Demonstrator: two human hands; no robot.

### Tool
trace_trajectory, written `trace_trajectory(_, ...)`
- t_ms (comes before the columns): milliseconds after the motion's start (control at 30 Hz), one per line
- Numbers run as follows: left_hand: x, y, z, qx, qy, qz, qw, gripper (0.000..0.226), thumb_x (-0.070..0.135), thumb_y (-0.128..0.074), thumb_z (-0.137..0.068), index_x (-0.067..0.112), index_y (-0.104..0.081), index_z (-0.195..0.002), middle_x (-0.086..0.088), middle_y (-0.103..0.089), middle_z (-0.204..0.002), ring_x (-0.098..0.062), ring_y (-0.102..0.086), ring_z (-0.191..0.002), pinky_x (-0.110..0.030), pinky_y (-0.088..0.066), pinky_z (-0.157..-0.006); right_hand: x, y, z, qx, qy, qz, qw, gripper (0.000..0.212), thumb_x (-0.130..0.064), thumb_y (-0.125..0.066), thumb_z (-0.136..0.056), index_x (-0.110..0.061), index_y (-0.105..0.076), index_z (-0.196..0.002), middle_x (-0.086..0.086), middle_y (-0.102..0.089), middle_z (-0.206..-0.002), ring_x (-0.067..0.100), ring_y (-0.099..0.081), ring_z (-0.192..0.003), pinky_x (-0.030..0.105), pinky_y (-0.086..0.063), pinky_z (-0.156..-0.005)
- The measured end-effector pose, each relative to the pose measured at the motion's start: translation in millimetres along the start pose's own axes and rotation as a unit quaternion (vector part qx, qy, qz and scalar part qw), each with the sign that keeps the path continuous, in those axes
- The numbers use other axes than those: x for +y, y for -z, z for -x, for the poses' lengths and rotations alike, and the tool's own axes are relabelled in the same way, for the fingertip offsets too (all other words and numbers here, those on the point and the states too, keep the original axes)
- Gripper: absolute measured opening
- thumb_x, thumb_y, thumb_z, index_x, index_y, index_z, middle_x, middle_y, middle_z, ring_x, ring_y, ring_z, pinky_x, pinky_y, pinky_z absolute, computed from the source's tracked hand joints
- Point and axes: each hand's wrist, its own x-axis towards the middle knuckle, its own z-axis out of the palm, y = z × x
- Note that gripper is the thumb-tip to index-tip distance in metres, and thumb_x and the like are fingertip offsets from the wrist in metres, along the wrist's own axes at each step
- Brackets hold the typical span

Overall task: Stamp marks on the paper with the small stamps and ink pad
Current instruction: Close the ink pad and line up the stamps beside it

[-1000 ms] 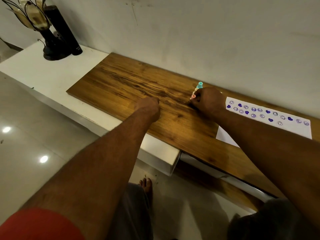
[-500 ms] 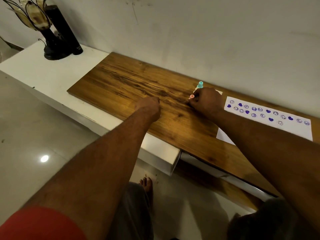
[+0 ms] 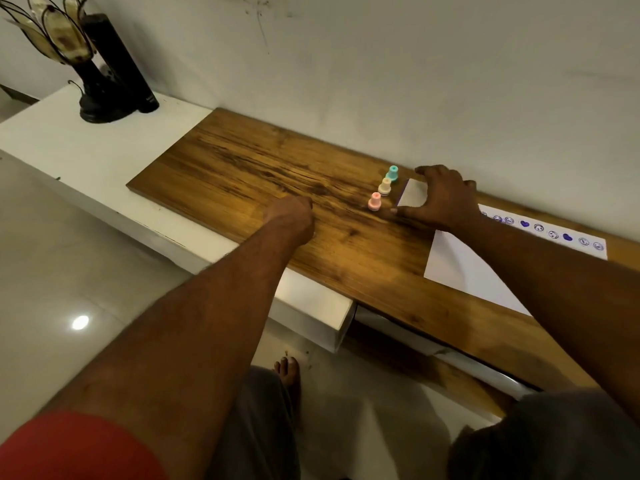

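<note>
Three small plastic stamps stand upright in a row on the wooden bench [image 3: 242,174]: pink stamp [image 3: 374,201], cream stamp [image 3: 384,186], teal stamp [image 3: 392,173]. Right hand [image 3: 446,199] is spread open, empty, over a small white ink pad [image 3: 412,194], just beside them. Left hand [image 3: 294,216] rests curled on the wood, holding nothing visible. White paper sheet [image 3: 460,268] lies to the right (one row of purple marks along its far edge). Advice: steady the pad, ink evenly, press straight down.

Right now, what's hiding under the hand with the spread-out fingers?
Under the right hand a flat white pad with a purple edge peeks out on the wooden board, probably the ink pad. The hand covers its far side and the near end of the paper.
</note>
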Motion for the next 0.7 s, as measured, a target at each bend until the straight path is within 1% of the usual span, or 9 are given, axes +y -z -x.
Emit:
trace_trajectory(67,-0.2,1.3,-0.5,-0.001,0.001,0.0,1.0,0.05,0.03,-0.075,-0.095,0.017,-0.057,-0.14,-0.01,-0.061,-0.139,-0.03,-0.059,-0.126,-0.043,-0.051,-0.101,2.9,-1.3,-0.2,-0.036,-0.003,0.003,0.999,0.117,-0.09,-0.067,-0.062,-0.025,-0.035,-0.155,0.006,-0.045,-0.156,0.034,-0.043,-0.141,0.06,-0.033,-0.112)
trace_trajectory(133,0.0,2.4,0.3,-0.005,0.005,0.005,1.0,0.052,0.031,-0.077,-0.093,0.018,-0.057,-0.14,-0.01,-0.061,-0.138,-0.03,-0.059,-0.125,-0.043,-0.051,-0.1,2.2,-2.3,-1.3,-0.051,-0.004,0.003,0.999,0.117,-0.09,-0.066,-0.062,-0.026,-0.035,-0.155,0.006,-0.049,-0.154,0.034,-0.045,-0.139,0.06,-0.034,-0.111)
trace_trajectory(333,-1.1,0.9,0.3,-0.004,0.012,0.013,1.0,0.052,0.033,-0.078,-0.092,0.021,-0.057,-0.138,-0.009,-0.063,-0.134,-0.029,-0.06,-0.122,-0.041,-0.051,-0.095,-3.5,-4.9,-2.0,-0.04,-0.007,-0.007,0.999,0.113,-0.086,-0.073,-0.061,-0.027,-0.04,-0.152,0.005,-0.053,-0.149,0.033,-0.048,-0.135,0.057,-0.035,-0.11)
trace_trajectory(600,-2.2,-3.2,-2.4,0.007,0.007,0.006,1.0,0.052,0.036,-0.079,-0.091,0.021,-0.059,-0.136,-0.008,-0.064,-0.132,-0.029,-0.061,-0.119,-0.041,-0.05,-0.092,-6.5,-3.9,-0.7,-0.043,-0.001,0.006,0.999,0.113,-0.085,-0.073,-0.061,-0.027,-0.04,-0.152,0.004,-0.052,-0.151,0.033,-0.047,-0.137,0.056,-0.035,-0.11)
trace_trajectory(700,-2.7,-3.5,-3.0,0.004,0.01,0.007,1.0,0.053,0.036,-0.079,-0.091,0.021,-0.058,-0.138,-0.009,-0.064,-0.132,-0.029,-0.061,-0.12,-0.041,-0.051,-0.093,-6.9,-4.9,-0.5,-0.042,-0.002,0.004,0.999,0.113,-0.086,-0.072,-0.061,-0.027,-0.04,-0.152,0.005,-0.053,-0.15,0.033,-0.048,-0.136,0.056,-0.035,-0.109)
